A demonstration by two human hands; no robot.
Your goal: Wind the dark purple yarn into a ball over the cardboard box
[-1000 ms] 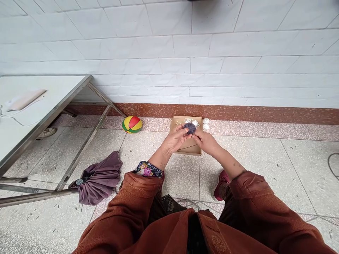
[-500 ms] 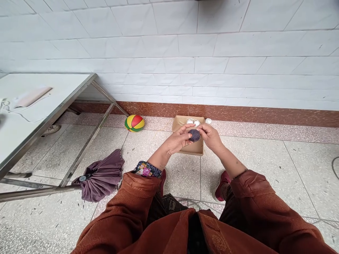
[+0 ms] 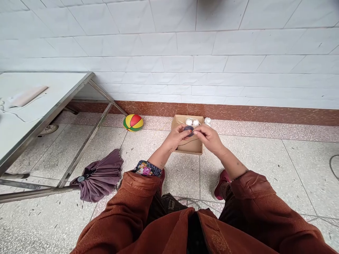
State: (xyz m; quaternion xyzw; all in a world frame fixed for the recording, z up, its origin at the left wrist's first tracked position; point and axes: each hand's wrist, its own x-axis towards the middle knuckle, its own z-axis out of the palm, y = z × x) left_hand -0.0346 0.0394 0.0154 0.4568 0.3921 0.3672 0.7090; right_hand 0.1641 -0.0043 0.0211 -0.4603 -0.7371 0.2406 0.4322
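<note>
A small ball of dark purple-grey yarn (image 3: pixel 188 131) is held above the cardboard box (image 3: pixel 188 152). My left hand (image 3: pixel 174 138) is closed around its left side, thumb across the front. At the ball's right side, my right hand (image 3: pixel 209 138) has thumb and fingers pinched together on the yarn; the strand between the fingertips is too fine to make out clearly. A thin dark strand crosses the box below the hands. Two white yarn balls (image 3: pixel 189 121) lie in the back of the box, and another white ball (image 3: pixel 207 120) is just outside its right corner.
A red, yellow and green ball (image 3: pixel 133 122) lies by the wall. On the left stands a metal-framed table (image 3: pixel 71 92), with a folded purple umbrella (image 3: pixel 102 176) on the floor by its leg. A dark cable (image 3: pixel 332 165) lies at the far right.
The yarn ball has shifted slightly left and up and turned in my left hand. My right hand has turned, its fingertips now lower beside the ball. More of the white balls shows.
</note>
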